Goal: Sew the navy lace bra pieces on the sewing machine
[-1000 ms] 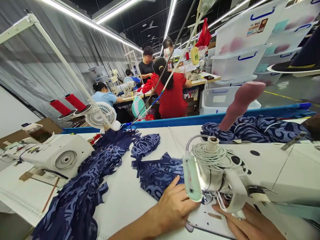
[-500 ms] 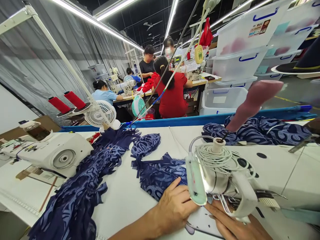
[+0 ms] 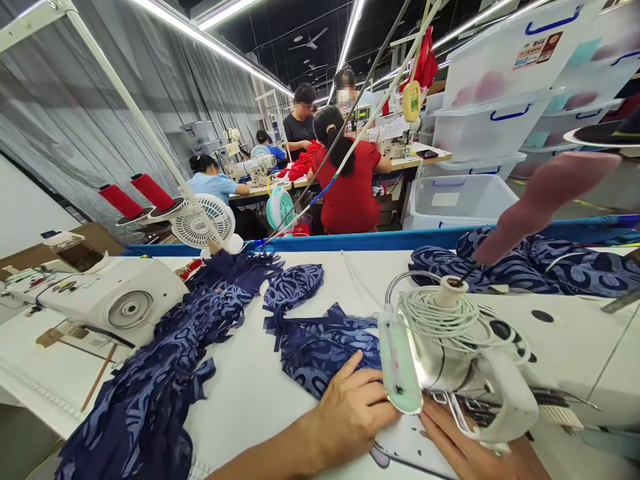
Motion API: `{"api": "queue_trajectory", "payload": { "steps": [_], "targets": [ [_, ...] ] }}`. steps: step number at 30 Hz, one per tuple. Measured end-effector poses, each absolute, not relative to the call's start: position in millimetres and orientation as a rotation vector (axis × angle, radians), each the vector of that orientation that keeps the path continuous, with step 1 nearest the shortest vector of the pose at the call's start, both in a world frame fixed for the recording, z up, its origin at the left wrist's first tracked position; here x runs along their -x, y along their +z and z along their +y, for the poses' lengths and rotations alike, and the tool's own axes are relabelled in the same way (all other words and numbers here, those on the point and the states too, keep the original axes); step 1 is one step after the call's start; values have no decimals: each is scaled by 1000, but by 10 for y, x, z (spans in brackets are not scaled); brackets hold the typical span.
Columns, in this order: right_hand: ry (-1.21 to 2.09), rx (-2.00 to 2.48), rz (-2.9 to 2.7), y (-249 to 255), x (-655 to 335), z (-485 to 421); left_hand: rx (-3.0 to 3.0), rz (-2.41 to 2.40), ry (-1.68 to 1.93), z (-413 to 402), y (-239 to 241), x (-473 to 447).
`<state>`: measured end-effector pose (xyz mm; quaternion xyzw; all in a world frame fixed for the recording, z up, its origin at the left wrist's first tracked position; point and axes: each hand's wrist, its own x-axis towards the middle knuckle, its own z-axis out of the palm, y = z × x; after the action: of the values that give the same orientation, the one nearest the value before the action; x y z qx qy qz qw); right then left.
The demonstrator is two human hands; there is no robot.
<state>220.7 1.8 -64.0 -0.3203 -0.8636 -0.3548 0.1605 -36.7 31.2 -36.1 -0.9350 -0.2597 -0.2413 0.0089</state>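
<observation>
Fingers [image 3: 361,381] of the left hand [image 3: 350,413] lie flat and loosely spread on the near edge of a piece of dark blue patterned fabric [image 3: 320,347], pressing it to the white worktop [image 3: 250,393] just left of the sewing machine head [image 3: 450,360]. The fabric piece spreads up and away from the fingertips, toward the far side of the worktop. The right hand [image 3: 475,450] rests palm down beneath the machine head, beside the left hand; its fingertips run under the machine's metal parts and are hidden, so how far they are spread cannot be told, and nothing shows gripped in it. A coil of white cord [image 3: 445,313] sits on top of the machine head. To the left, a long heap of the same blue fabric [image 3: 165,373] trails across the worktop toward the near edge, next to a second white machine [image 3: 120,300]. More blue fabric [image 3: 525,267] is piled at the far right. Beyond the worktop, other people sit at their own machines; one wears a red shirt [image 3: 350,193]. Clear storage bins [image 3: 500,100] are stacked at the upper right.
</observation>
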Motion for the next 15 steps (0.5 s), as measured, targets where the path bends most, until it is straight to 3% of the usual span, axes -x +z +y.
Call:
{"api": "queue_trajectory", "payload": {
  "steps": [15],
  "targets": [
    [-754,889,-2326,-428,-2061,77,2992,-834,-679,325,-379,376]
  ]
}}
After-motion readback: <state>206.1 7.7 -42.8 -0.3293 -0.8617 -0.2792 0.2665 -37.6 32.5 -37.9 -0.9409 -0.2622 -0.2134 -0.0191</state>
